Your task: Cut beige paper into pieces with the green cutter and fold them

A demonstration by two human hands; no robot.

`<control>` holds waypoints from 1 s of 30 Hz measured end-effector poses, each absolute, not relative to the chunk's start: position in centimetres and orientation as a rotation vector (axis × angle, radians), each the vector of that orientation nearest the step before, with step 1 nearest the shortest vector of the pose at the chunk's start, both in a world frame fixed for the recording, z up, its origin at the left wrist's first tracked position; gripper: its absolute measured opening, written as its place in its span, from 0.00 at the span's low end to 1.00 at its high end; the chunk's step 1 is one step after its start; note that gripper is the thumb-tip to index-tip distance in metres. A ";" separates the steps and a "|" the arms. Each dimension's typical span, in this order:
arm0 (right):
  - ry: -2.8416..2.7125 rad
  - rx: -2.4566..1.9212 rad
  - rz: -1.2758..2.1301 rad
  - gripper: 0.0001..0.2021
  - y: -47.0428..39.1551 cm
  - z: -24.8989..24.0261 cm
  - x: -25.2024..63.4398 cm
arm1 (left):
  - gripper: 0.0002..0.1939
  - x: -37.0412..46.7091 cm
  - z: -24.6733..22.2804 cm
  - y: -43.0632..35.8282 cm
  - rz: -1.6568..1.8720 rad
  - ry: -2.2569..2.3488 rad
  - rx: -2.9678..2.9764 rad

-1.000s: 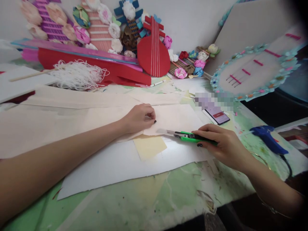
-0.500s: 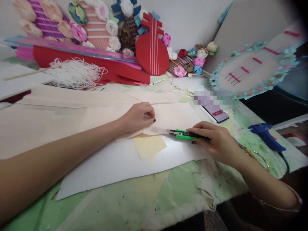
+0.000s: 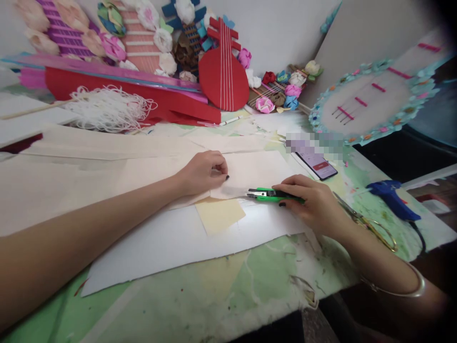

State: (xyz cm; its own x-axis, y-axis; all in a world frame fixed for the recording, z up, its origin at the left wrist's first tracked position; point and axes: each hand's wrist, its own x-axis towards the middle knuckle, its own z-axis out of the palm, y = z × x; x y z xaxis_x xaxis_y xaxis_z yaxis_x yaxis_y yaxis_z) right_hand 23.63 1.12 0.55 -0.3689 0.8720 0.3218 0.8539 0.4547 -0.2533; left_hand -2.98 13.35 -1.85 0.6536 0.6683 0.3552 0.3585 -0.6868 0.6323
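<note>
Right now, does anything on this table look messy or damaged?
Yes. The string lies in a loose tangle by the red sheet, rather than neatly wound. The cover is blotched, and its front edge, towards the right, looks ragged.

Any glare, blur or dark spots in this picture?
Head view: glare on the white board beside the yellow paper; head view: utility knife blurred toward its blade tip; head view: pixelation over part of the smartphone; head view: upper right corner dark.
</note>
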 end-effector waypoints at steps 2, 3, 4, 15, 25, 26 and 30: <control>-2.289 -1.445 0.048 0.15 1.5 0.3 23.5 | 0.03 -3.0 -1.9 13.4 0.797 0.797 2.344; -2.283 -1.440 0.038 0.15 1.7 0.2 23.5 | 0.03 -3.0 -1.9 13.4 0.798 0.797 2.342; -2.280 -1.432 0.027 0.15 1.8 0.0 23.5 | 0.03 -2.9 -1.9 13.4 0.799 0.796 2.343; -2.333 -1.375 -0.107 0.16 2.6 -0.1 23.5 | 0.03 -2.9 -2.0 13.5 0.796 0.816 2.381; -2.377 -1.389 -0.082 0.16 1.8 0.5 23.9 | 0.02 -2.9 -2.0 13.6 0.794 0.829 2.403; -2.370 -1.398 -0.079 0.15 1.7 0.5 24.0 | 0.02 -2.9 -2.0 13.6 0.790 0.826 2.402; -2.343 -1.447 -0.052 0.15 1.1 0.3 24.5 | 0.03 -3.0 -2.0 13.5 0.786 0.822 2.392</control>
